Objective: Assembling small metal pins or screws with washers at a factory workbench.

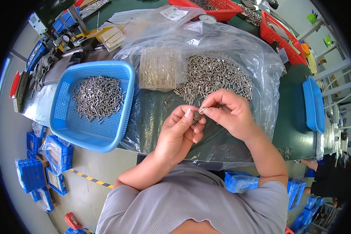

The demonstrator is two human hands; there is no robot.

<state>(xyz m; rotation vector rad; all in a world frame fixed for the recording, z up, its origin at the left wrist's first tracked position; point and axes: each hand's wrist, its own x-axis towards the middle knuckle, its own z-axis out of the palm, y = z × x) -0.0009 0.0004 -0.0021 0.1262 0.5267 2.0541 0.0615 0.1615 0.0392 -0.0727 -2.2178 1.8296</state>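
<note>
My left hand [177, 130] is closed around a small round metal part [196, 116] with a ringed end face, held between thumb and fingers. Close beside it, my right hand [230, 113] pinches a small metal pin [201, 110], its tip at or near the round part; whether they touch I cannot tell. Beyond my hands a heap of short metal pins [216, 76] lies on a clear plastic sheet. A few thinner pins [168, 102] lie apart, left of my hands. More small metal pins [97, 97] fill the middle of a blue basket [121, 124] at the left.
A printed sheet [158, 69] lies under the plastic [261, 70] on the green table [294, 117]. Red baskets [286, 39] stand at the far right, and a blue tray [313, 105] at the right edge. Blue crates [30, 174] stack on the floor; another person [331, 175] is at lower right.
</note>
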